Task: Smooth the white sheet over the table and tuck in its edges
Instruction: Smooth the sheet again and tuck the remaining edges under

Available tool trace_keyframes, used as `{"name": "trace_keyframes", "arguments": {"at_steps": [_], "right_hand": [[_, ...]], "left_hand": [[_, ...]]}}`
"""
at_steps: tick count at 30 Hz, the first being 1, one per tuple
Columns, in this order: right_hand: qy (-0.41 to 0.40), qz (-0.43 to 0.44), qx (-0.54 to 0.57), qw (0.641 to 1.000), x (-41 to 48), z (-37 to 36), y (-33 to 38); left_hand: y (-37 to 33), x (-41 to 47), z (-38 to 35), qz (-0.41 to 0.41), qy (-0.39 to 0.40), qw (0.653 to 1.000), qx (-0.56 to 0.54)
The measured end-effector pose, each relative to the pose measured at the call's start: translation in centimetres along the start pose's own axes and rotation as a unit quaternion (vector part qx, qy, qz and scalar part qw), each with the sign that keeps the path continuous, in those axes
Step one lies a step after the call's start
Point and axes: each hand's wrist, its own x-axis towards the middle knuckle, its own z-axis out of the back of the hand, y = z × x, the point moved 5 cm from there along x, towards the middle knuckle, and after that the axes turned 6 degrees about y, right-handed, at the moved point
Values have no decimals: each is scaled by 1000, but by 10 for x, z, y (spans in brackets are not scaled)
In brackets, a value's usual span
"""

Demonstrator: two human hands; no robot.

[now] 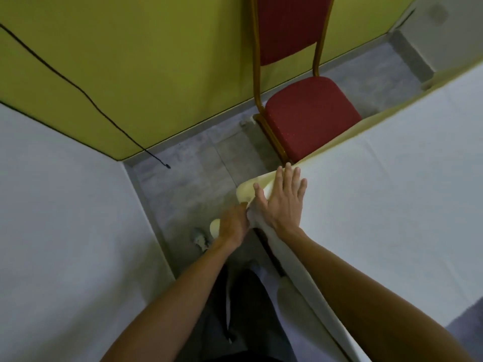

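A view looking down from a person's head at the corner of a covered table. At the far left a white wall (65, 205) fills the lower part of the picture, with a yellow-green wall (136, 61) above it and a thin black cable (78, 87) hanging down across that. Between the walls and the table runs a strip of grey floor (188, 173). Moving right, the left hand (234, 226) sits just off the table's corner, lower than the tabletop, its fingers closed on a bunch of the white sheet (392, 205) where the cloth drops over the edge. Immediately to its right, touching the same gathered cloth, the right hand (283, 202) lies flat and open on top of the corner, fingers spread and pointing away from the person, pressing the sheet down. A pale cream underlayer (251, 188) curls out from beneath the sheet at this corner. Behind it stands a red chair (311, 118) with a gold frame, close against the table's far edge. To the right, the sheet spreads wide over the tabletop, mostly flat with faint fold lines. The table's near edge runs from the corner back toward the person's right side, so the loose hanging cloth lies below and to the left of the flat right hand, and the left hand is the nearer one to push it under.
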Motion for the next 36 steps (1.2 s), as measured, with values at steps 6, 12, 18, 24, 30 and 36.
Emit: {"name": "trace_keyframes", "arguments": {"at_steps": [6, 12, 18, 24, 30, 36], "right_hand": [[-25, 24, -18, 999, 3, -5, -2], [-21, 111, -50, 992, 4, -4, 5], [69, 187, -101, 975, 6, -7, 3], [75, 214, -86, 970, 3, 0, -2], [30, 178, -91, 979, 2, -7, 4], [8, 172, -97, 980, -1, -10, 4]], "left_hand": [[15, -9, 27, -51, -77, 995, 23], [44, -18, 37, -97, -13, 991, 95], [105, -36, 41, -80, -52, 987, 126], [108, -55, 18, -51, -97, 980, 164], [95, -76, -61, -2, -38, 986, 160], [63, -78, -139, 29, 11, 998, 61]]}}
